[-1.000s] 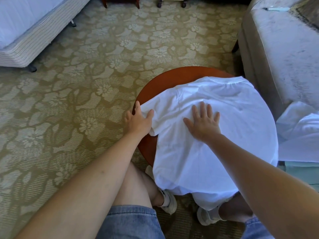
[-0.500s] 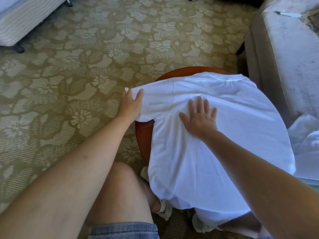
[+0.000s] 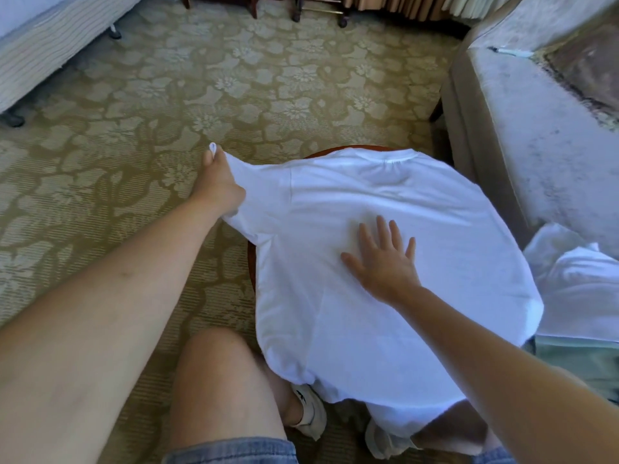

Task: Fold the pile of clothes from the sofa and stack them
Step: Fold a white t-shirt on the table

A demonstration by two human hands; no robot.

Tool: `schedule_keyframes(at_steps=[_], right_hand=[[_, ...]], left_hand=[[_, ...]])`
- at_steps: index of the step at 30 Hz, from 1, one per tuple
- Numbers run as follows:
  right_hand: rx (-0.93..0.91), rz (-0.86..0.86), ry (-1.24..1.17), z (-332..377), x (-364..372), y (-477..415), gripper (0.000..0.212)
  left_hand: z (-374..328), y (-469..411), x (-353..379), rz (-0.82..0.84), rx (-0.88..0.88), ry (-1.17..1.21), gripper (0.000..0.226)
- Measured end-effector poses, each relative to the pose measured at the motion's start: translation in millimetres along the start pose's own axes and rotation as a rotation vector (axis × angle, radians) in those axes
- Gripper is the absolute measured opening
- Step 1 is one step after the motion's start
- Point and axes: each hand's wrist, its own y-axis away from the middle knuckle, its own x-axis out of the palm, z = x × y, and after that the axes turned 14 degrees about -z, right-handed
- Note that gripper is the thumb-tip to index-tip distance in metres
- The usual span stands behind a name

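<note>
Sleeve pulled further out: the left hand (image 3: 217,184) has drawn it past the worktop (image 3: 252,262) edge.
Its fingers (image 3: 208,158) clench the sleeve tip of the white T-shirt (image 3: 385,192), which is spread over the round worktop. The right hand (image 3: 385,262) lies flat on the shirt's middle, fingers straight.

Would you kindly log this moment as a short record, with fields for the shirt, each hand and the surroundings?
garment: white T-shirt spread over the round wooden table, hem hanging off the near edge
left hand: pinches the sleeve, held out past the table's left side
right hand: flat on the shirt's middle, fingers spread
nearby: more white clothes to the right, beside the sofa
</note>
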Motion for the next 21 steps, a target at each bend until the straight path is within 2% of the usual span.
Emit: schedule_keyframes(at_steps=[4,7,10,12,13,14,15,18,21], right_hand=[[-0.005,0.031,0.003,-8,9,9,0.076],[0.008,0.025,-0.016,-5,10,6,0.077],[0.009,0.056,-0.038,-6,9,5,0.080],[-0.003,0.097,-0.078,-9,4,3,0.081],[0.002,0.099,-0.104,-13,2,4,0.080],[0.014,0.075,-0.118,-18,-1,6,0.079],[0.030,0.036,-0.114,-24,-2,10,0.077],[0.056,-0.014,-0.062,-41,3,24,0.075],[0.044,-0.009,-0.030,-40,10,24,0.076]], left_hand=[[-31,18,5,-0.001,0.226,-0.122,0.082],[-60,37,19,0.033,0.382,-0.129,0.077],[-88,61,31,0.093,0.528,0.177,0.080],[-94,79,38,-0.078,0.470,0.486,0.072],[-93,87,45,-0.185,0.406,0.516,0.066],[-88,94,54,-0.229,0.359,0.429,0.062],[-80,101,66,-0.182,0.347,0.260,0.061],[-52,116,101,0.141,0.356,-0.206,0.074],[-33,113,115,0.147,0.407,-0.312,0.080]])
